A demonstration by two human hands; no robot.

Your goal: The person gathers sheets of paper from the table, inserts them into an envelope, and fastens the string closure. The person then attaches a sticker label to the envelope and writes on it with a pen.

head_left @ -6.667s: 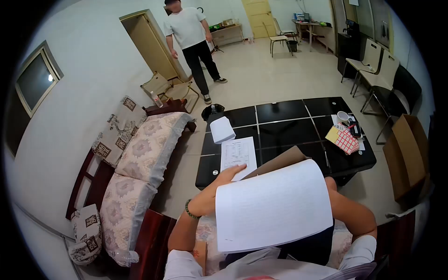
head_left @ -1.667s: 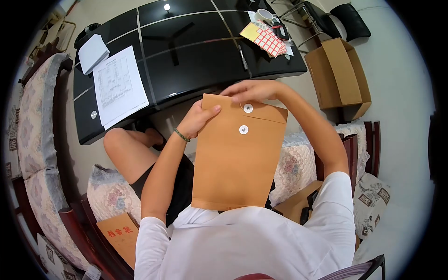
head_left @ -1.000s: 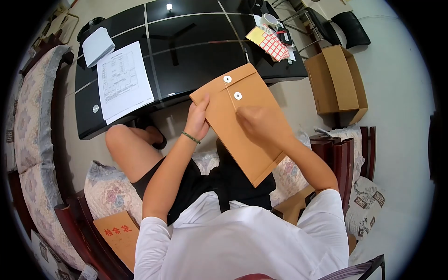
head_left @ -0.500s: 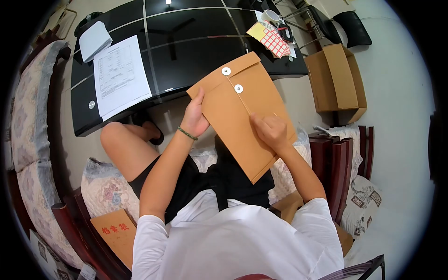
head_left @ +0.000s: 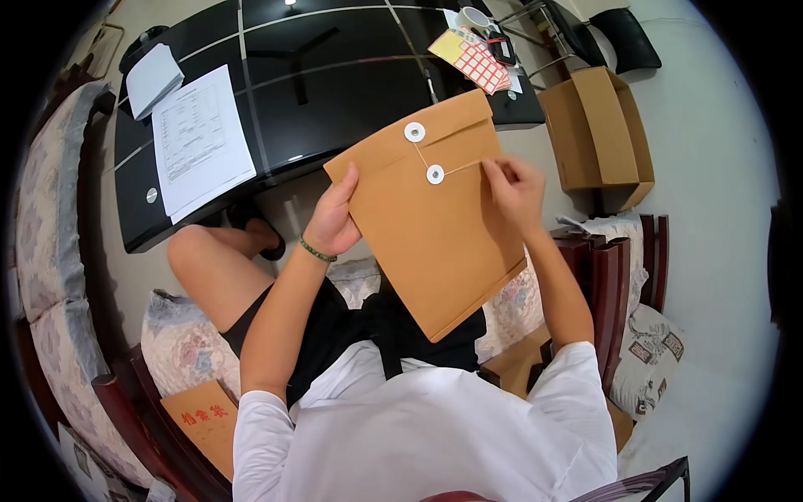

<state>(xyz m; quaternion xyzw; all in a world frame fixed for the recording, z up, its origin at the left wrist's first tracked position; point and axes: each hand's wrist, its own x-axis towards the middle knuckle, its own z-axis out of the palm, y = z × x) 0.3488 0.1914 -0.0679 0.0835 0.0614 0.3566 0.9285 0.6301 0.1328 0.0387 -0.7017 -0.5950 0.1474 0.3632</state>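
Note:
A brown paper document envelope [head_left: 435, 243] is held tilted above my lap, its flap folded down at the top. Two white round buttons sit on it, an upper button [head_left: 415, 132] on the flap and a lower button [head_left: 435, 175] on the body. A thin string [head_left: 462, 168] runs from the upper button to the lower one, then out to the right. My left hand [head_left: 335, 213] grips the envelope's left edge, thumb on the front. My right hand [head_left: 516, 191] pinches the string's end near the right edge.
On the black glossy table [head_left: 335, 109] lie printed sheets [head_left: 201, 138], a white paper stack [head_left: 154, 81], red-and-white label sheets [head_left: 478, 64] and a tape roll [head_left: 474, 20]. An open cardboard box [head_left: 594, 134] stands right. Another brown envelope [head_left: 201, 422] lies at my left.
My right hand has moved up and right with the string, which now bends at the lower button instead of running down past it. The envelope has turned slightly.

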